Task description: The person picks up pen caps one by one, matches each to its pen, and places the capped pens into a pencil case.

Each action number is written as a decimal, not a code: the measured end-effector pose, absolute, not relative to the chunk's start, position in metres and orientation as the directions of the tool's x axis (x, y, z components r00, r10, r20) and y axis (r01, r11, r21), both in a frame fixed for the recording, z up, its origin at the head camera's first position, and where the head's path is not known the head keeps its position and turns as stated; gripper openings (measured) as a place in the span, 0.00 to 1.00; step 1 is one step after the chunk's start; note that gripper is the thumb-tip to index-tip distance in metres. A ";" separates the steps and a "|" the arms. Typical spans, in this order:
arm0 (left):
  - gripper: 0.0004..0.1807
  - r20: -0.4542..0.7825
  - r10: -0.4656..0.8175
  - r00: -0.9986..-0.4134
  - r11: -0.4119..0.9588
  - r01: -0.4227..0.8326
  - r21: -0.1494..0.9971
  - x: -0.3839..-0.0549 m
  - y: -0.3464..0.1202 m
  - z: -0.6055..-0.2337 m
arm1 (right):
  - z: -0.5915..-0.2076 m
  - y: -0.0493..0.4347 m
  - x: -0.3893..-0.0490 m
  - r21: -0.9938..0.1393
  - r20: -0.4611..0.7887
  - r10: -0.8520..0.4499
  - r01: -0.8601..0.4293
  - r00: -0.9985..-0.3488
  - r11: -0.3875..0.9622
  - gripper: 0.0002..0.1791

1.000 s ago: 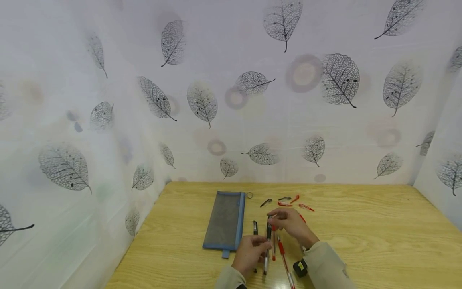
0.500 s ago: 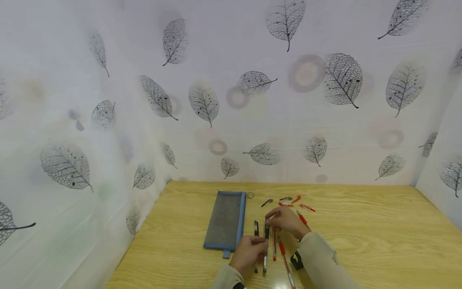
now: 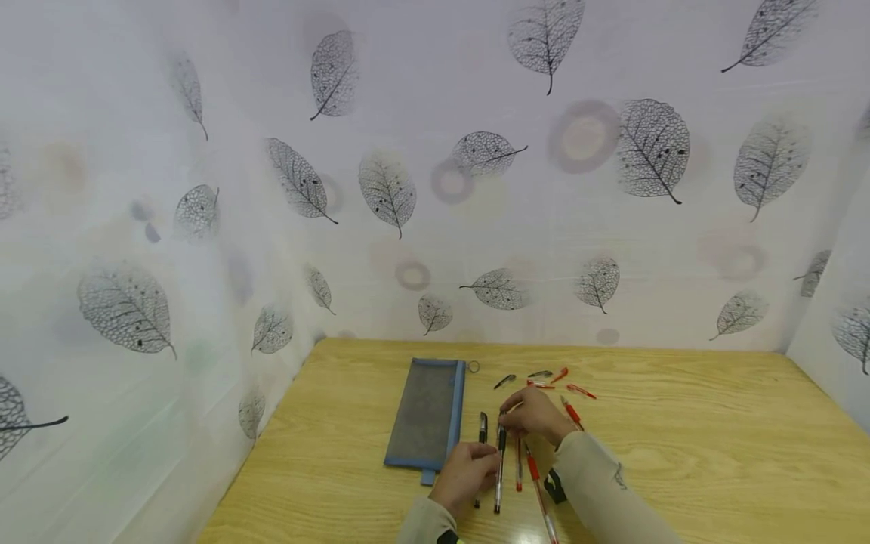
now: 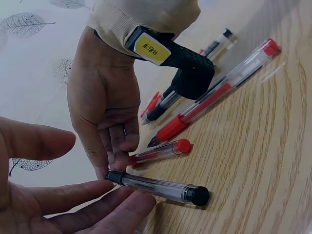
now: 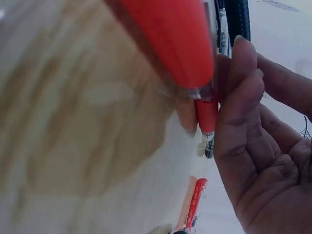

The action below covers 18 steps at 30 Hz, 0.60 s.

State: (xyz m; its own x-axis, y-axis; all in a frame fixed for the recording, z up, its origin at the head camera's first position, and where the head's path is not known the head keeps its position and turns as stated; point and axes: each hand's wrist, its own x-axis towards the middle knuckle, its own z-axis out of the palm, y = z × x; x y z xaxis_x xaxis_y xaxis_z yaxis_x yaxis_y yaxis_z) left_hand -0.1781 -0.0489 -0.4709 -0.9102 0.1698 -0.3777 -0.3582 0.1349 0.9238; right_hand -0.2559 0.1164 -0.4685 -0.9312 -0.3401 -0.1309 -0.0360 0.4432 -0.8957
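A black gel pen point(image 3: 499, 483) with a clear barrel lies nearly upright in the head view, between the two hands. My right hand point(image 3: 533, 414) pinches its far end with thumb and fingers. My left hand point(image 3: 467, 474) is beside its barrel; in the left wrist view the extended fingers point(image 4: 83, 197) touch the pen from one side while the thumb point(image 4: 39, 141) stands apart. Another black pen point(image 3: 482, 427) lies just left of it, partly hidden by the left hand. Red pens point(image 3: 519, 468) point(image 3: 540, 495) lie to the right, near the right sleeve.
A grey mesh zip pouch point(image 3: 424, 412) with blue edging lies left of the pens. Black pen caps point(image 3: 504, 381) and red pen caps point(image 3: 581, 391) are scattered behind the right hand. One more red pen point(image 3: 572, 412) lies by the right wrist. Leaf-printed curtains surround the wooden table point(image 3: 680, 438).
My right hand has shifted slightly left, bringing the black pen closer to the other black pen. My left fingers have loosened around the barrel.
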 end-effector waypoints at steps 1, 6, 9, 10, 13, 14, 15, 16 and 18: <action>0.17 -0.377 0.169 -0.911 0.134 -0.358 0.924 -0.178 -0.049 -0.471 | -0.469 0.116 -0.256 -0.894 -0.133 -0.335 -0.033 -0.933 0.447 0.11; 0.17 -0.370 0.155 -0.916 0.146 -0.349 0.926 -0.178 -0.050 -0.470 | -0.471 0.114 -0.258 -0.892 -0.148 -0.319 -0.013 -0.936 0.452 0.10; 0.16 -0.357 0.143 -0.923 0.177 -0.331 0.927 -0.183 -0.051 -0.478 | -0.472 0.114 -0.258 -0.898 -0.147 -0.326 -0.012 -0.934 0.439 0.12; 0.16 -0.351 0.140 -0.926 0.192 -0.323 0.927 -0.183 -0.052 -0.478 | -0.472 0.114 -0.258 -0.900 -0.142 -0.332 -0.018 -0.933 0.435 0.12; 0.17 -0.325 0.143 -0.935 0.223 -0.289 0.931 -0.182 -0.053 -0.477 | -0.473 0.115 -0.258 -0.903 -0.127 -0.343 -0.034 -0.931 0.428 0.14; 0.17 -0.316 0.142 -0.938 0.232 -0.279 0.932 -0.178 -0.052 -0.469 | -0.473 0.115 -0.258 -0.904 -0.122 -0.345 -0.040 -0.931 0.427 0.14; 0.16 -0.307 0.143 -0.941 0.230 -0.270 0.935 -0.178 -0.053 -0.469 | -0.473 0.116 -0.258 -0.904 -0.118 -0.346 -0.043 -0.931 0.425 0.14; 0.16 -0.296 0.145 -0.944 0.226 -0.260 0.939 -0.177 -0.053 -0.468 | -0.473 0.116 -0.258 -0.904 -0.113 -0.348 -0.048 -0.931 0.425 0.15; 0.16 -0.287 0.144 -0.947 0.217 -0.253 0.943 -0.177 -0.052 -0.469 | -0.472 0.116 -0.257 -0.906 -0.108 -0.353 -0.054 -0.929 0.419 0.15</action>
State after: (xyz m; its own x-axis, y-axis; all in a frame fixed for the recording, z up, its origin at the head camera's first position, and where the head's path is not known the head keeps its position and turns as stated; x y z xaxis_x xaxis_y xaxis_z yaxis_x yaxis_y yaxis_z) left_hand -0.1772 -0.0525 -0.4686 -0.9470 0.1437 -0.2872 -0.2530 0.2174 0.9427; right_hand -0.2572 0.1164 -0.4722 -0.9295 -0.3527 -0.1080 -0.0536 0.4189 -0.9065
